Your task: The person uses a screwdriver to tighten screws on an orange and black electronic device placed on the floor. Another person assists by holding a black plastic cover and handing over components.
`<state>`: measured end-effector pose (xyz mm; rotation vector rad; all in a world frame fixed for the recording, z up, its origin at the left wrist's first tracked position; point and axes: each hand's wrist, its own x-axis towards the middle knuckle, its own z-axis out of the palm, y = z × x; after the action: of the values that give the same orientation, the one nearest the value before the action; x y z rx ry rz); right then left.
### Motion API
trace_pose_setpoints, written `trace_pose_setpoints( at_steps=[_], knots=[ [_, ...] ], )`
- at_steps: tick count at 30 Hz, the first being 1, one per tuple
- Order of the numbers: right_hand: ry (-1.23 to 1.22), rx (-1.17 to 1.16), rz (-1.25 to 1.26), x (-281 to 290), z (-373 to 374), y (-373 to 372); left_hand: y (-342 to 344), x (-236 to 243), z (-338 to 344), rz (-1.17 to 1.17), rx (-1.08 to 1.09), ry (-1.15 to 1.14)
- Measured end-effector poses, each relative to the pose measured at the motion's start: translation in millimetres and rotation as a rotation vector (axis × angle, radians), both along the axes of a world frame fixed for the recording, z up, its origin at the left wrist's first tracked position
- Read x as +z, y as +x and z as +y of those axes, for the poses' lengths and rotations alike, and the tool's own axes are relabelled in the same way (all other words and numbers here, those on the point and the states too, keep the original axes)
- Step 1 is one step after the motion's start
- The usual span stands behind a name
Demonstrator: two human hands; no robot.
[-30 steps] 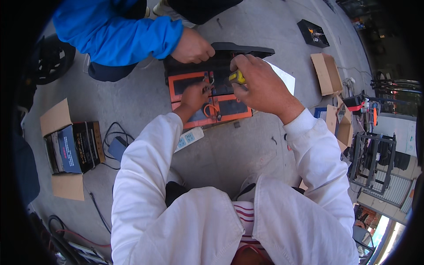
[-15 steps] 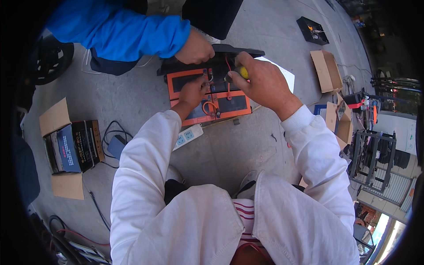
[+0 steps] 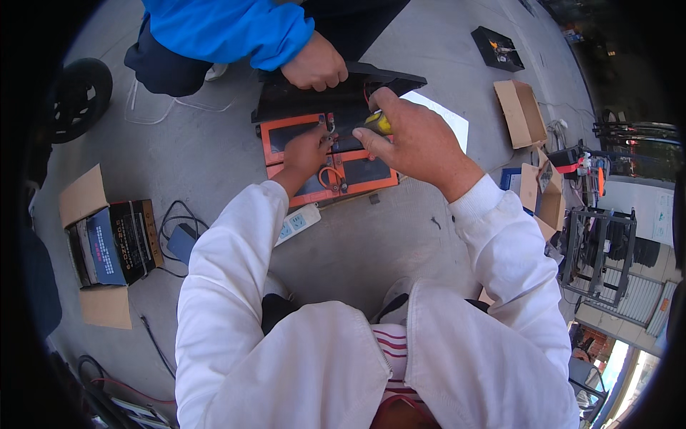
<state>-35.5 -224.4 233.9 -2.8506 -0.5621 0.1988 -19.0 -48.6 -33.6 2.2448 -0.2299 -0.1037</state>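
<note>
Several orange-and-black batteries (image 3: 368, 170) sit side by side on the floor in front of me, with an orange cable loop (image 3: 329, 176) between two of them. My right hand (image 3: 421, 143) grips a screwdriver (image 3: 379, 126) by its yellow-and-black handle. Its shaft points left, toward the fingertips of my left hand (image 3: 305, 154). Those fingers are pinched together at a battery terminal, and whatever small part they hold is hidden. Behind the batteries a black plastic cover (image 3: 286, 100) stands tilted up, its top edge held by a co-worker's hand (image 3: 318, 63).
A white power strip (image 3: 296, 223) lies by the nearest battery. To the left are an open carton (image 3: 107, 243) and a blue adapter (image 3: 182, 243) with a black cable. Open cardboard boxes (image 3: 520, 114) and a black tray (image 3: 498, 48) stand to the right.
The screwdriver has tipped from pointing down to lying nearly level, its shaft toward my left hand. The co-worker's hand and the cover have shifted slightly. My left hand stays at the terminal.
</note>
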Motion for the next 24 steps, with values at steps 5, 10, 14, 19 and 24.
trace_pose_setpoints(
  at_steps=[5,10,14,19,24],
  knots=[
    [0.1,0.096,-0.105,-7,-9,0,7,6,-10,0.068,-0.026,-0.017],
    [-0.061,-0.174,0.173,11,1,-4,1,11,-8,-0.005,-0.001,0.059],
    [0.011,-0.021,-0.135,-9,-11,-24,-2,5,-3,0.007,-0.005,0.046],
    [0.013,-0.244,0.07,-4,-4,-37,-2,4,-1,-0.002,0.007,0.026],
    [0.143,-0.061,-0.097,-11,-16,-33,-1,13,-6,0.021,-0.01,0.009]
  ],
)
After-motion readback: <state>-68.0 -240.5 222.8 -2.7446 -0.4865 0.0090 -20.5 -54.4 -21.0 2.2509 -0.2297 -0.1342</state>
